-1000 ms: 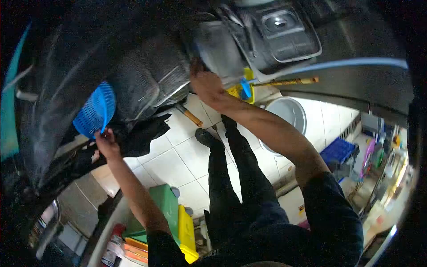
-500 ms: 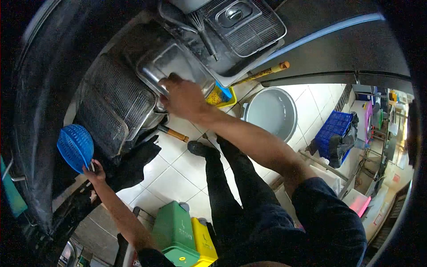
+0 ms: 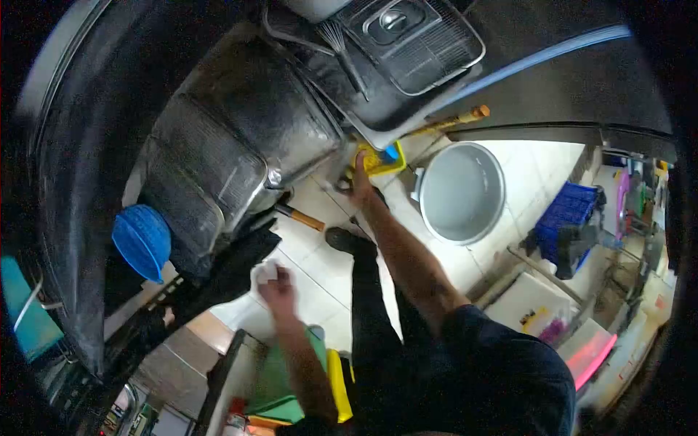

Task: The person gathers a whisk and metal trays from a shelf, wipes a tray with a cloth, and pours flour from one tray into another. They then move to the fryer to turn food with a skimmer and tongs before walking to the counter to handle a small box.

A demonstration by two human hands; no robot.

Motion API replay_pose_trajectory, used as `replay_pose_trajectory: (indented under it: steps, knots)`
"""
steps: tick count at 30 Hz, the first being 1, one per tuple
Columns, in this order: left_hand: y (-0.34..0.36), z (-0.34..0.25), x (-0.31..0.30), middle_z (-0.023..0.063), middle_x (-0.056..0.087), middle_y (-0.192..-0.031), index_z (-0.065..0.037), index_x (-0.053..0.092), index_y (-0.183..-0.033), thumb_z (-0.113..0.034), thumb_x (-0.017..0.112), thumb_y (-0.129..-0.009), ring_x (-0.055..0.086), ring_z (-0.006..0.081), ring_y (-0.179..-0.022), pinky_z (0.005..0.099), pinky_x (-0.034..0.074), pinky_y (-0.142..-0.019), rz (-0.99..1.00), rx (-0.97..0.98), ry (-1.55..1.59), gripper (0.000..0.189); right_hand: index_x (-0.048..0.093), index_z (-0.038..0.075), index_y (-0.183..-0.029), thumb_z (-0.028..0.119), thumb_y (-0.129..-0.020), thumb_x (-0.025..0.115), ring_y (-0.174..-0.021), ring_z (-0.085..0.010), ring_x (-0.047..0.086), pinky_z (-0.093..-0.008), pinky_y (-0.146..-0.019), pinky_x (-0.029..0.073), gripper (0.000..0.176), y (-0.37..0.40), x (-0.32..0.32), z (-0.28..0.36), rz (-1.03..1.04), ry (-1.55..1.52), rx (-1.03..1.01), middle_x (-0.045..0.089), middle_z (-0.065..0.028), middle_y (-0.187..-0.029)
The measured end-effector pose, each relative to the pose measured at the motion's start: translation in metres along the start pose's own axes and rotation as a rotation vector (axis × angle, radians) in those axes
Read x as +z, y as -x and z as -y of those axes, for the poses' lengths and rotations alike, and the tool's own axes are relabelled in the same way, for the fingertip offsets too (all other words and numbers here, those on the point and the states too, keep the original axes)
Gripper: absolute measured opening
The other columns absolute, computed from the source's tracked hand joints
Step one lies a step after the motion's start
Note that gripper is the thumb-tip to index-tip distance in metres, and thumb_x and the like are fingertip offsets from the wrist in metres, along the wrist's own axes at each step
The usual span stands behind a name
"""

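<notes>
My left hand (image 3: 278, 289), blurred by motion, is over the tiled floor with its fingers curled. A small white thing (image 3: 263, 273) shows at its fingertips; I cannot tell what it is. My right hand (image 3: 358, 183) is lower right of the large metal tray (image 3: 291, 138), close to a yellow basket (image 3: 389, 166). Motion smears its fingers, and a dark blurred patch lies beside them. Wire racks (image 3: 196, 160) lie left of the tray. A blue plastic strainer basket (image 3: 142, 242) rests further left, apart from both hands.
A whisk (image 3: 349, 62) and a lidded steel pan (image 3: 392, 25) lie at the top. A big grey pot (image 3: 463, 192) stands on the floor, right of a wooden handle (image 3: 302, 216). Green (image 3: 280, 370) and yellow bins (image 3: 339, 385) are by my legs. A blue crate (image 3: 567, 218) sits right.
My left hand has left the blue strainer basket and moved right. My right hand has moved right and down from the shiny metal pan, which no longer shows on the tray.
</notes>
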State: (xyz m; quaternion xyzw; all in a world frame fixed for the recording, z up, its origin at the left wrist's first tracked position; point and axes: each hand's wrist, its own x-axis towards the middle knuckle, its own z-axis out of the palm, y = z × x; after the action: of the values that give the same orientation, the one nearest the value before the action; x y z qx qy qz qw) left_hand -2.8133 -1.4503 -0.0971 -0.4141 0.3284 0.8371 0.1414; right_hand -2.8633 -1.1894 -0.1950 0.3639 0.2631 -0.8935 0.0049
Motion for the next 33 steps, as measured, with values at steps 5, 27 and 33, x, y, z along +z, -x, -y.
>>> replay_pose_trajectory:
  steps: [5, 27, 33]
  knots:
    - [-0.016, 0.06, 0.006, 0.0011, 0.055, -0.073, -0.011, 0.05, -0.084, -0.017, 0.05, -0.077, 0.05, 0.0122, -0.065, 0.0258, 0.042, -0.056, -0.187, -0.216, -0.092, 0.009, 0.046, 0.009, -0.088, 0.047, -0.077, 0.042, -0.069, -0.0186, 0.046, -0.036, -0.06, 0.041, 0.04, -0.07, -0.014, -0.047, -0.217, -0.43, -0.007, 0.05, -0.0091, -0.08]
    - [0.052, 0.091, -0.181, 0.0064, 0.056, -0.081, -0.009, 0.047, -0.095, -0.023, 0.05, -0.076, 0.054, 0.0144, -0.066, 0.0267, 0.044, -0.053, -0.076, -0.373, -1.068, 0.024, 0.049, 0.006, -0.098, 0.023, -0.082, 0.039, -0.075, -0.0159, 0.054, -0.0285, -0.066, 0.042, 0.026, 0.259, -0.244, -0.008, -0.547, 0.461, 0.289, 0.056, -0.0053, -0.085]
    - [0.079, 0.101, -0.199, 0.007, 0.056, -0.081, -0.007, 0.048, -0.094, -0.024, 0.051, -0.076, 0.054, 0.0144, -0.065, 0.0258, 0.045, -0.053, -0.199, -0.323, -0.996, 0.024, 0.047, 0.003, -0.097, 0.022, -0.08, 0.045, -0.064, -0.0169, 0.055, -0.0259, -0.053, 0.044, 0.026, 0.22, -0.25, -0.021, -0.32, 0.627, 0.366, 0.057, -0.0096, -0.082]
